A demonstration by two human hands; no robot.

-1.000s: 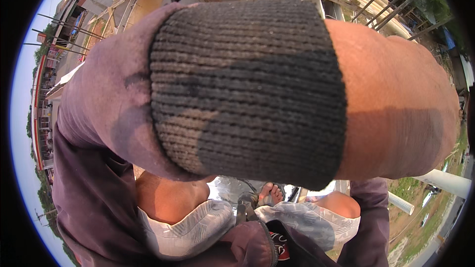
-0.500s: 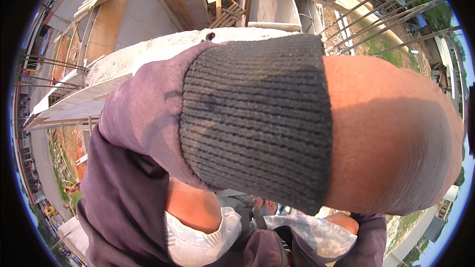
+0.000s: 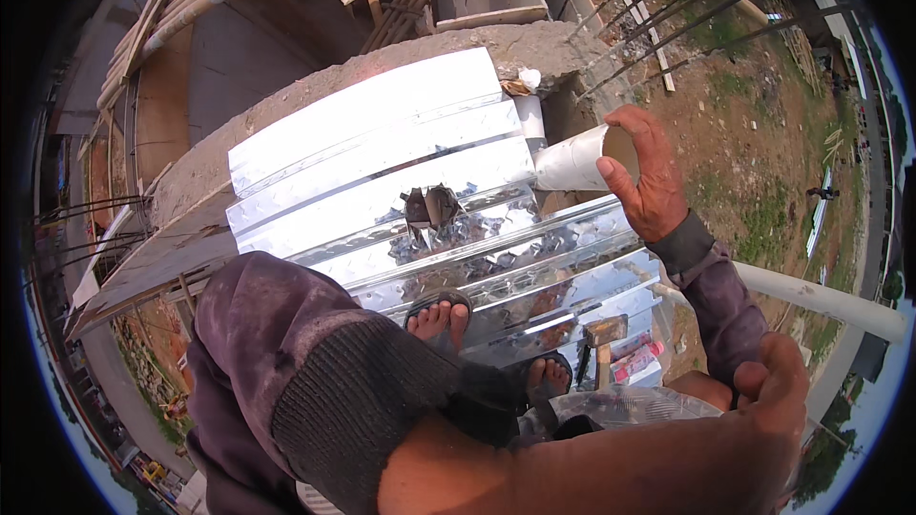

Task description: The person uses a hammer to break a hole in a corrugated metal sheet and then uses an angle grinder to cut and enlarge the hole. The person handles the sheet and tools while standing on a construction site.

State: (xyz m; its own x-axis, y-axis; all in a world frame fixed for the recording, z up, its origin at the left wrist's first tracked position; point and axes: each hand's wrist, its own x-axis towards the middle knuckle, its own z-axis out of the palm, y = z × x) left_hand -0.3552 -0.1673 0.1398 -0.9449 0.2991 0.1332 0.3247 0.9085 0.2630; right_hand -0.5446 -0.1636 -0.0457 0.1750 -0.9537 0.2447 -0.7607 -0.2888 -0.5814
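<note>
A short white plastic pipe (image 3: 570, 161) lies at the right edge of a shiny ribbed metal sheet (image 3: 372, 148). My right hand (image 3: 654, 181) curves round its open end, thumb on the near side and fingers over the far rim. My left forearm crosses low in front of me. At its end, my left hand (image 3: 778, 391) is bent beside my right sleeve (image 3: 720, 310), fingers curled; anything inside them is hidden. The sheet has a jagged torn hole (image 3: 429, 210) near its middle. My sandalled feet (image 3: 444, 315) rest on the metal.
A hammer (image 3: 605, 334) and a pink-labelled bottle (image 3: 637, 362) lie near my right foot. Another white pipe (image 3: 530, 117) stands behind the held one, and a long white pipe (image 3: 821, 302) extends right. Steel bars (image 3: 687, 14) jut out at far right. Concrete ledge (image 3: 382, 62) borders the sheet.
My left forearm has dropped from across the view to its lower edge. The metal sheet, my feet and my right hand at the pipe have come into sight.
</note>
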